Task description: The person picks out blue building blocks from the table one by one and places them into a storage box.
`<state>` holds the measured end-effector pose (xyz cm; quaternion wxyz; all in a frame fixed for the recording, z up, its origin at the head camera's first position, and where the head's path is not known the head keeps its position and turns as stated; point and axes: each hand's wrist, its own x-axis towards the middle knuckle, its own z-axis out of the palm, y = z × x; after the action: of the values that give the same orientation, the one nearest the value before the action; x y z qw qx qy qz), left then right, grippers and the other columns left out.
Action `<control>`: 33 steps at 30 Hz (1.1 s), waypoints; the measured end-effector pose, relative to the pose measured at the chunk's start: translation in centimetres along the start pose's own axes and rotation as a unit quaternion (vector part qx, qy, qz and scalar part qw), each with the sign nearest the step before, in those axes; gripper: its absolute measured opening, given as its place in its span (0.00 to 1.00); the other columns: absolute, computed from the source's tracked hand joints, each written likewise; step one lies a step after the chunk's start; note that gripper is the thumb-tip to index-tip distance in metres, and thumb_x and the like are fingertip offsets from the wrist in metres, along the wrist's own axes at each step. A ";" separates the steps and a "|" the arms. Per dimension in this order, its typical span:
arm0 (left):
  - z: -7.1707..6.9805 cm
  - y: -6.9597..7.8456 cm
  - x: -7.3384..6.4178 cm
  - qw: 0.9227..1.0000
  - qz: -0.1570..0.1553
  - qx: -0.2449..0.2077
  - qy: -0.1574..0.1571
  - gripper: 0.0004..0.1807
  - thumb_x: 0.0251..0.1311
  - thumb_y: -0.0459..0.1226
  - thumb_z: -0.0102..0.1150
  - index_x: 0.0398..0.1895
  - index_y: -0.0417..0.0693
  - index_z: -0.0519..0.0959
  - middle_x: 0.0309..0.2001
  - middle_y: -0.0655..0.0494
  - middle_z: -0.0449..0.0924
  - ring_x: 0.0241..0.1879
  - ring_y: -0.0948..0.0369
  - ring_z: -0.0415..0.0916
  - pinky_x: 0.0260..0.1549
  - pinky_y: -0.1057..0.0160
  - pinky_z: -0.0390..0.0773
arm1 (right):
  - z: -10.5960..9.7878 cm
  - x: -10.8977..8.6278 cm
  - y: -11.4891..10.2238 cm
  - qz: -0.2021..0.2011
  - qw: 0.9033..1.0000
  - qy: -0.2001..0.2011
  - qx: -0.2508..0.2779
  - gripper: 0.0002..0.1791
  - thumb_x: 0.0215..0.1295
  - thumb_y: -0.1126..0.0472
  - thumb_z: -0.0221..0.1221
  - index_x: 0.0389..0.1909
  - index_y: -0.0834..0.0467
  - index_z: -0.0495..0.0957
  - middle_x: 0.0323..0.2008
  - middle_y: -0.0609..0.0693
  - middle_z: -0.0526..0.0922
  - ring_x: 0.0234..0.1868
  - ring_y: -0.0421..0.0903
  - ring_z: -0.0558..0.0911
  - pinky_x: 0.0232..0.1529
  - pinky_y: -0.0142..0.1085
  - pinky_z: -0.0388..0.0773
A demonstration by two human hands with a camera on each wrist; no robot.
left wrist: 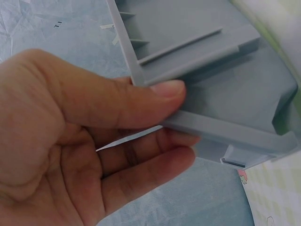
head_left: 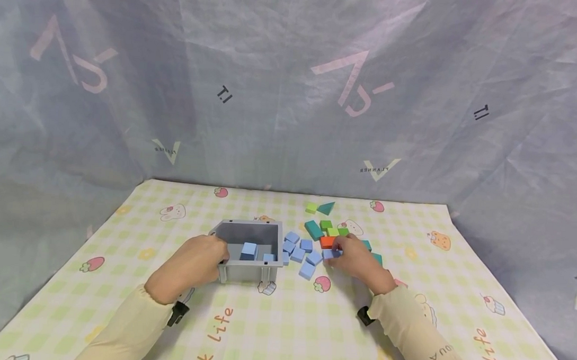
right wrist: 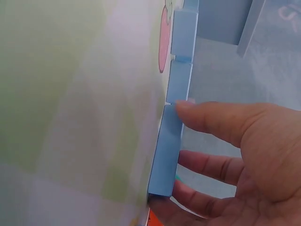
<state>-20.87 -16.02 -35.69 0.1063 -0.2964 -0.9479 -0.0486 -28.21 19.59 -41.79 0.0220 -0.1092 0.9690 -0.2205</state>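
My left hand (head_left: 190, 264) grips the near left side of a grey plastic box (head_left: 247, 273). In the left wrist view the thumb lies over the wall's edge, with the other fingers on the opposite side of the wall. Inside the box are a blue block (head_left: 249, 251) and another blue block (head_left: 269, 257) partly hidden by the front wall. My right hand (head_left: 359, 262) holds a long blue block (right wrist: 167, 148) on the tablecloth between thumb and fingers. Several blue blocks (head_left: 307, 270) lie between that hand and the box.
Behind the right hand lie an orange-red block (head_left: 327, 242), a teal block (head_left: 314, 230) and several green blocks (head_left: 326, 225). A teal triangular block (head_left: 326, 208) is farther back beside a light green block (head_left: 311, 208). A grey-blue curtain (head_left: 281, 121) hangs behind the checked tablecloth (head_left: 273, 333).
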 end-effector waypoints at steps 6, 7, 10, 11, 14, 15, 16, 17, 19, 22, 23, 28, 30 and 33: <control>0.1 -0.1 0.0 1.000 -0.002 0.001 -0.003 0.28 0.33 0.16 0.50 0.14 0.58 0.49 0.20 0.64 0.39 0.21 0.66 0.39 0.22 0.66 0.45 | 0.1 0.0 0.1 -0.015 1.000 0.001 -0.003 0.16 0.54 0.58 0.73 0.40 0.59 0.80 0.40 0.51 0.80 0.39 0.47 0.77 0.45 0.44 0.77; 0.1 -0.1 0.0 1.000 -0.001 0.001 -0.004 0.28 0.33 0.16 0.50 0.14 0.58 0.49 0.20 0.64 0.39 0.21 0.66 0.39 0.22 0.66 0.45 | 0.1 0.0 0.2 -0.019 1.000 0.001 -0.003 0.15 0.54 0.60 0.72 0.41 0.59 0.80 0.40 0.51 0.80 0.39 0.47 0.77 0.45 0.45 0.77; 0.0 0.0 0.0 1.000 -0.001 -0.001 -0.001 0.28 0.33 0.16 0.50 0.14 0.58 0.49 0.20 0.64 0.39 0.21 0.66 0.40 0.21 0.65 0.45 | 0.1 0.1 0.3 -0.026 1.000 0.005 -0.006 0.15 0.54 0.63 0.72 0.42 0.59 0.81 0.41 0.50 0.81 0.39 0.47 0.77 0.45 0.45 0.77; 0.0 0.0 0.0 1.000 -0.002 -0.001 -0.002 0.28 0.33 0.16 0.50 0.14 0.58 0.49 0.20 0.64 0.39 0.21 0.66 0.40 0.21 0.65 0.45 | 0.1 0.1 0.4 -0.027 1.000 0.005 -0.007 0.15 0.54 0.64 0.72 0.43 0.58 0.82 0.41 0.50 0.82 0.39 0.46 0.77 0.45 0.45 0.77; -0.1 0.1 0.0 1.000 -0.003 -0.004 -0.001 0.28 0.34 0.16 0.51 0.13 0.57 0.50 0.20 0.65 0.39 0.21 0.66 0.40 0.21 0.65 0.45 | 0.1 0.1 0.5 -0.030 0.999 0.009 -0.012 0.15 0.54 0.66 0.72 0.43 0.58 0.83 0.41 0.50 0.83 0.39 0.46 0.79 0.44 0.45 0.78; -0.1 0.1 0.0 1.000 -0.005 -0.004 -0.003 0.28 0.34 0.16 0.51 0.12 0.57 0.50 0.19 0.65 0.39 0.21 0.66 0.40 0.21 0.65 0.45 | 0.0 0.1 0.5 -0.031 0.999 0.009 -0.014 0.15 0.53 0.66 0.72 0.43 0.58 0.83 0.41 0.50 0.83 0.39 0.46 0.79 0.44 0.45 0.78; -0.1 0.1 0.0 1.000 -0.007 -0.004 -0.005 0.28 0.34 0.16 0.51 0.12 0.57 0.50 0.19 0.65 0.39 0.21 0.66 0.40 0.21 0.65 0.45 | 0.0 0.1 0.5 -0.031 0.999 0.009 -0.014 0.15 0.53 0.66 0.72 0.43 0.58 0.83 0.41 0.51 0.83 0.39 0.46 0.79 0.44 0.45 0.78; -0.1 0.1 0.0 1.000 -0.007 -0.004 -0.005 0.29 0.34 0.16 0.51 0.12 0.57 0.50 0.19 0.65 0.39 0.21 0.66 0.40 0.21 0.66 0.45 | -0.1 0.1 0.5 -0.030 0.999 0.008 -0.012 0.15 0.53 0.66 0.72 0.44 0.58 0.83 0.41 0.51 0.83 0.39 0.47 0.79 0.44 0.45 0.78; -0.1 0.1 0.0 1.000 -0.009 -0.007 -0.008 0.29 0.35 0.16 0.51 0.12 0.57 0.50 0.19 0.65 0.39 0.20 0.66 0.40 0.21 0.66 0.46 | -0.1 0.1 0.5 -0.030 0.999 0.008 -0.012 0.16 0.53 0.66 0.72 0.43 0.58 0.83 0.41 0.51 0.83 0.40 0.47 0.79 0.44 0.45 0.78; 0.0 0.1 -0.1 1.000 -0.009 -0.013 -0.010 0.29 0.35 0.16 0.51 0.12 0.58 0.50 0.20 0.65 0.39 0.21 0.66 0.40 0.21 0.66 0.46 | -0.2 0.1 0.6 -0.032 0.999 0.007 -0.008 0.16 0.53 0.66 0.72 0.43 0.59 0.83 0.40 0.51 0.84 0.40 0.47 0.79 0.44 0.45 0.78; 0.0 0.1 -0.1 1.000 -0.008 -0.015 -0.009 0.29 0.35 0.16 0.51 0.13 0.58 0.50 0.20 0.64 0.39 0.21 0.65 0.40 0.21 0.66 0.46 | -0.2 0.1 0.6 -0.033 0.999 0.007 -0.007 0.16 0.53 0.66 0.72 0.43 0.59 0.83 0.40 0.51 0.84 0.40 0.48 0.79 0.45 0.45 0.78; -0.1 0.0 -0.1 1.000 -0.006 -0.020 -0.010 0.29 0.35 0.15 0.49 0.13 0.58 0.50 0.20 0.64 0.39 0.21 0.65 0.40 0.21 0.66 0.46 | -0.5 0.0 0.7 -0.033 0.999 0.002 -0.002 0.16 0.53 0.66 0.71 0.44 0.59 0.83 0.40 0.52 0.84 0.40 0.48 0.79 0.45 0.45 0.78; -0.1 0.0 -0.1 1.000 -0.006 -0.020 -0.010 0.29 0.36 0.15 0.50 0.12 0.58 0.50 0.20 0.65 0.39 0.21 0.65 0.40 0.21 0.66 0.46 | -0.7 0.0 0.7 -0.033 0.999 -0.002 0.000 0.16 0.54 0.66 0.71 0.44 0.59 0.83 0.40 0.51 0.84 0.39 0.48 0.78 0.45 0.45 0.77; 0.0 0.0 -0.1 1.000 -0.005 -0.018 -0.010 0.29 0.36 0.15 0.50 0.12 0.58 0.51 0.20 0.65 0.39 0.21 0.65 0.40 0.21 0.66 0.46 | -1.2 -0.1 0.8 -0.037 0.999 -0.005 0.011 0.15 0.55 0.65 0.70 0.45 0.59 0.83 0.39 0.50 0.83 0.39 0.48 0.77 0.45 0.46 0.77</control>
<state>-20.80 -16.08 -35.68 0.0907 -0.2941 -0.9493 -0.0635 -28.41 20.81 -41.11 0.0199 -0.1457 0.9617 -0.2313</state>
